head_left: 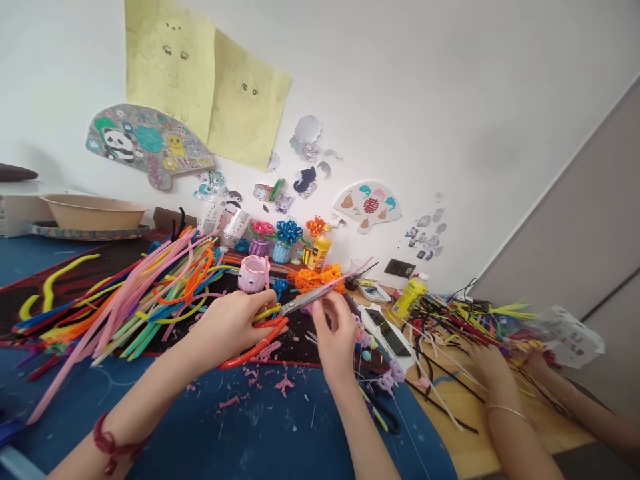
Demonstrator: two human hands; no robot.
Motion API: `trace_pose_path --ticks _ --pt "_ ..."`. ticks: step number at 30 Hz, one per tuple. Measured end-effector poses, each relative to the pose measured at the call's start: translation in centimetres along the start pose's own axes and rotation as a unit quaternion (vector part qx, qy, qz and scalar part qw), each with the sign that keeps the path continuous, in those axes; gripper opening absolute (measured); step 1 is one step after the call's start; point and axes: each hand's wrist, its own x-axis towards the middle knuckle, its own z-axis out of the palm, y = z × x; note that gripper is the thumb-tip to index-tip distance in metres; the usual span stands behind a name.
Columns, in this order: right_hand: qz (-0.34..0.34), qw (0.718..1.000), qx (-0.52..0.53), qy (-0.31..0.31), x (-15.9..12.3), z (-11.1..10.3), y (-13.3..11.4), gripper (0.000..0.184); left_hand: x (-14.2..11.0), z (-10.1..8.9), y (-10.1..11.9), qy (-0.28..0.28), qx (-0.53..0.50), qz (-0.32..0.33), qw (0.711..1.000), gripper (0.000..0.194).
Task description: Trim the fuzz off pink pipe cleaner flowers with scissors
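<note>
My left hand [240, 327] is closed around the orange-red and yellow handles of a pair of scissors [303, 301]. Their grey blades point right, toward my right hand [336, 333]. Between the fingertips of that hand is a thin pink pipe cleaner [356, 270], lying along the blades and sticking out past their tips. A pale pink ribbed cup [253, 273] stands just behind my left hand. Pink fuzzy clippings [284, 385] are scattered on the blue table surface [240, 440] below the hands.
Left lies a large pile of coloured pipe cleaners [115, 293]. Small flower pots [287, 237] and a yellow bottle [320, 250] line the wall. Orange pipe-cleaner pieces [316, 279], a phone [393, 331] and another bottle [409, 297] sit farther right. Another person's hands [493, 367] work among pipe cleaners at right.
</note>
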Motion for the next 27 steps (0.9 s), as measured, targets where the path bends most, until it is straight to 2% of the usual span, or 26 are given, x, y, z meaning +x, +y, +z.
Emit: trace_pose_path --ticks 3,9,16,27 --pt "-0.007 1.000 0.014 0.011 0.4 -0.4 -0.1 0.015 0.0 -0.1 0.1 -0.010 -0.004 -0.001 1.000 0.025" --pt "-0.001 0.998 0.061 0.014 0.8 -0.7 0.1 0.010 0.1 0.1 0.5 -0.035 0.027 -0.014 0.999 0.044" --pt "0.015 0.997 0.077 0.017 0.6 -0.4 0.0 0.008 -0.3 0.6 1.2 -0.080 0.072 -0.012 0.994 0.042" --pt "0.012 0.999 0.040 0.017 0.6 -0.4 -0.2 0.009 -0.2 0.8 2.2 -0.091 0.132 -0.022 0.987 0.046"
